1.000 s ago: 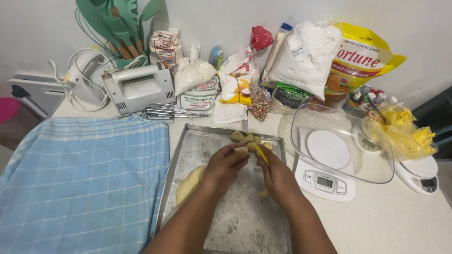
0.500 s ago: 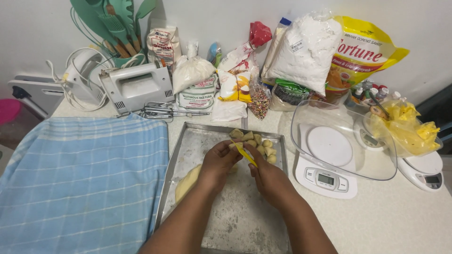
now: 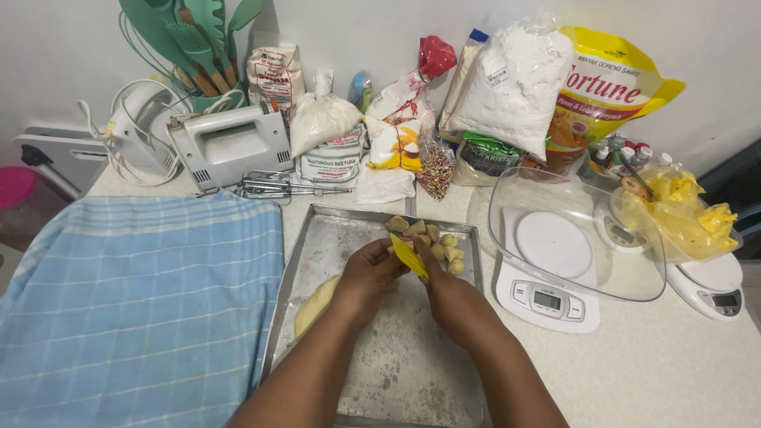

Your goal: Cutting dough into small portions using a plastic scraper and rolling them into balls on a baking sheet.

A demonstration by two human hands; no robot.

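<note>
Dull metal tray (image 3: 317, 246); woven cloth (image 3: 135, 301)

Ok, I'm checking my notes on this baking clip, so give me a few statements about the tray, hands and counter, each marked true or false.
1. Both hands, left hand and right hand, are over the metal tray. True.
2. The yellow scraper lies on the blue cloth. False: it is held between the hands above the tray.
3. Small dough pieces sit at the tray's far end. True.
4. The clear bowl sits on the cloth. False: it rests on a white scale to the right of the tray.
5. A hand mixer lies behind the cloth. True.
6. The larger dough lump is on the scale. False: it is on the tray's left side.
</note>
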